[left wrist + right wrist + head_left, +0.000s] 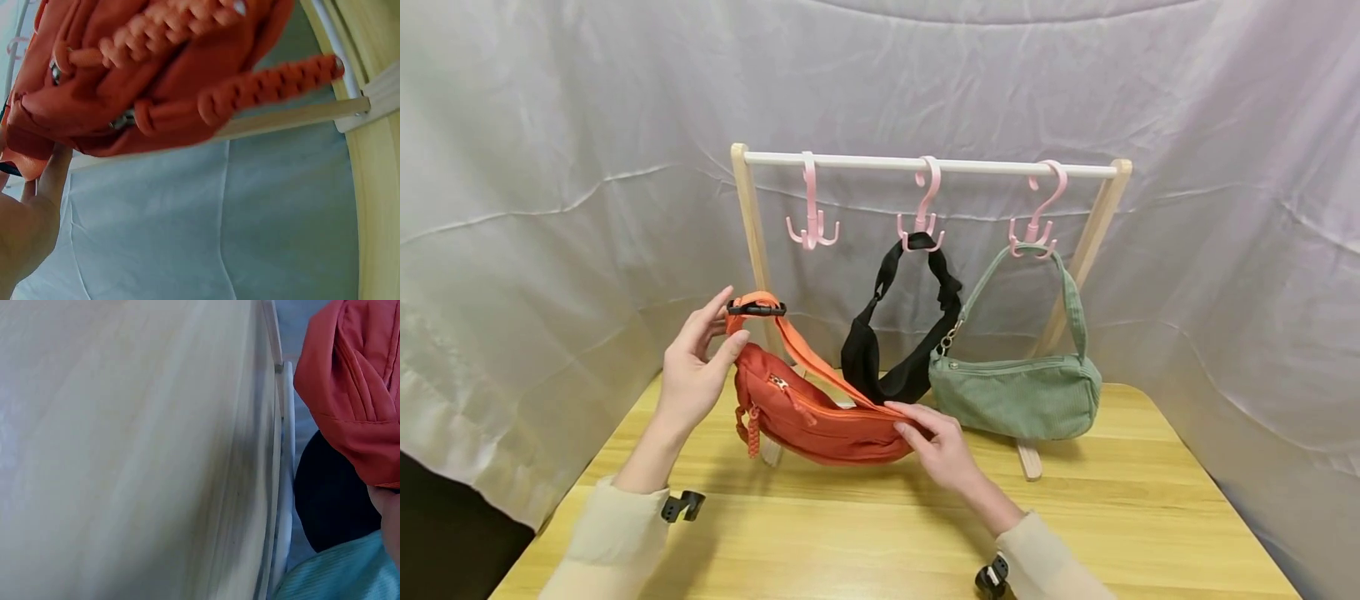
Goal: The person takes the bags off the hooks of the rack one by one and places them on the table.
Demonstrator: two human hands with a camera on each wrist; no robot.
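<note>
An orange-red waist bag (842, 433) is held up in front of the rack, above the table. My left hand (694, 375) grips its left end by the orange strap, beside a black buckle (756, 309). At the bag's right end, my right hand (943, 450) pinches the corner where the strap meets the body. Braided zipper pulls (269, 90) dangle from the bag in the left wrist view. Nearest to the bag on the rack is a pink hook (812, 208) at the left with nothing on it. In the right wrist view only part of my right hand (390, 519) shows.
A rack with a white rail (865, 162) and wooden legs stands on the wooden table (850, 533). From its middle pink hook (922, 208) hangs a black bag (910, 379); from the right one (1037, 212), a green corduroy bag (1015, 400). Grey curtains (625, 125) surround the table.
</note>
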